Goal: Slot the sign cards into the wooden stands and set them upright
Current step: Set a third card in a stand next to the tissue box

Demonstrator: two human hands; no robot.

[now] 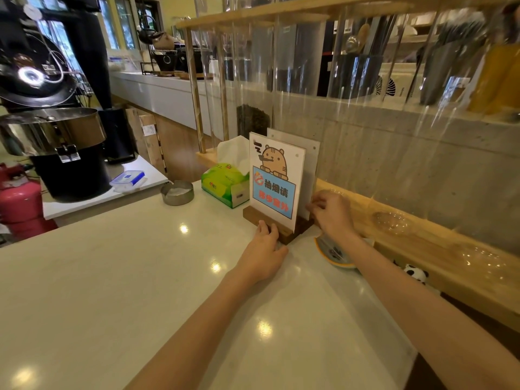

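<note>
Steadying the work from both sides, the left hand (pixel 263 250) is laid on the glossy white counter (pixel 140 277) with its fingers loosely spread and pressed against the front edge of the dark wooden stand (pixel 284 235), gripping nothing, while the right hand (pixel 332 211) is curled at the stand's far right corner, fingertips pinched near the lower edge of the rear card; whether that edge is actually held cannot be told. The front sign card with the orange cartoon cat and blue panel (pixel 277 178) is seated upright in the stand, and a second, frosted plain card (pixel 308 164) is stood just behind it. A tip-over is judged the main risk: a sideways pull by the right hand, or a push by the left hand, could rock the tall cards or slide the stand toward the green tissue box (pixel 225 185) just beside it. The blue-rimmed dish (pixel 334 254) near the right forearm could be knocked by the arm. The rear card's slot is hidden by the front card, so its seating cannot be confirmed, and the dish is partly covered. The small round metal ashtray (pixel 177 192) is left well apart. Beyond, the clear panels are blurred and the shelf contents are hard to make out.
</note>
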